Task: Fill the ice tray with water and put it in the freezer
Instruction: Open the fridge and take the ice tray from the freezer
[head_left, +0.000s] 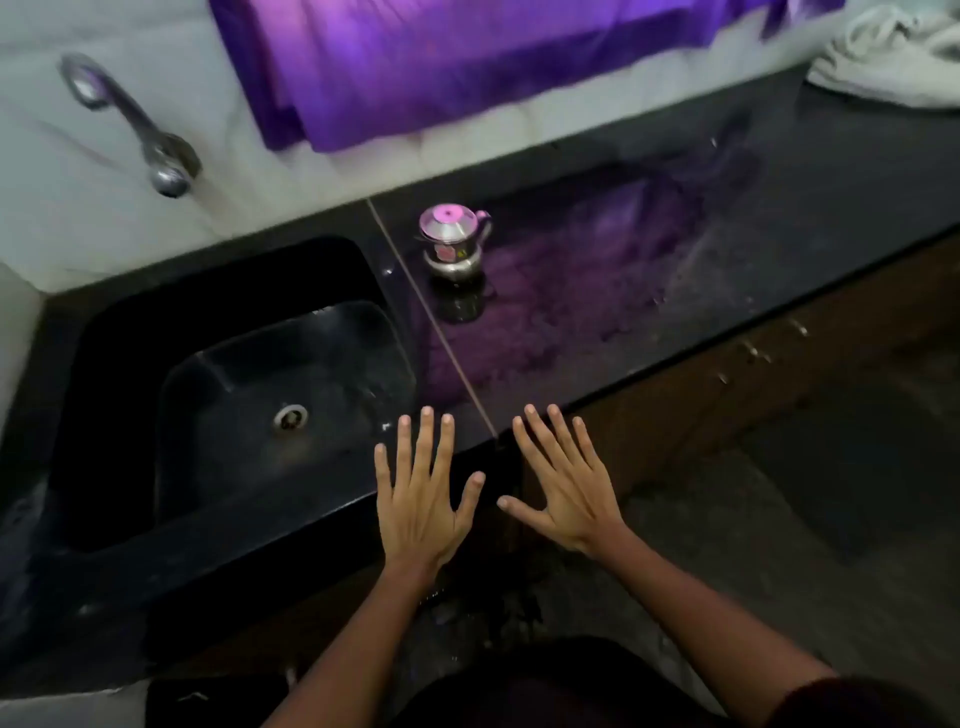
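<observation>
Both of my hands are held out flat with fingers spread, backs up, over the front edge of a black counter. My left hand hovers at the right front corner of the black sink. My right hand is just beside it, past the counter's front edge. Neither holds anything. A metal tap juts from the white wall above the sink's back left. No ice tray or freezer is in view.
A small steel lidded pot stands on the counter just right of the sink. A purple cloth hangs on the wall behind. A white cloth lies at the far right. Brown cabinet fronts run below the counter, above the floor.
</observation>
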